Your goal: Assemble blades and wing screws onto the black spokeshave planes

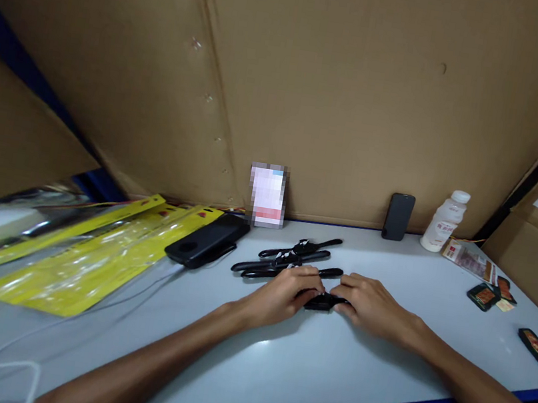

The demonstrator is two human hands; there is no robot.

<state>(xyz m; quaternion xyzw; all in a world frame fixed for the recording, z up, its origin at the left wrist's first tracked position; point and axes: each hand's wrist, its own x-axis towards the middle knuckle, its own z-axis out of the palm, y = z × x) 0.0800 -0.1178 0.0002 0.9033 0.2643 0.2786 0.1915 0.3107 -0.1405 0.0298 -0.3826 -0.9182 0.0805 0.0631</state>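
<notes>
On the white tabletop, my left hand (292, 290) and my right hand (365, 301) are closed around the two ends of a black spokeshave (319, 301). Its flat middle part shows between my fingers, while its handles are mostly covered. Just beyond my hands lie several more black spokeshaves (281, 255), side by side, with silvery metal parts at their middles. My left hand is close to the nearest of these, and one handle end (332, 273) sticks out between my hands.
Yellow-and-clear plastic packaging (88, 262) covers the left side, beside a black device (207, 239) with a cable. A blurred-out screen (268, 194), a dark phone (399, 217) and a bottle (444, 222) stand by the cardboard wall (344, 105). Small food packets (483, 296) lie right.
</notes>
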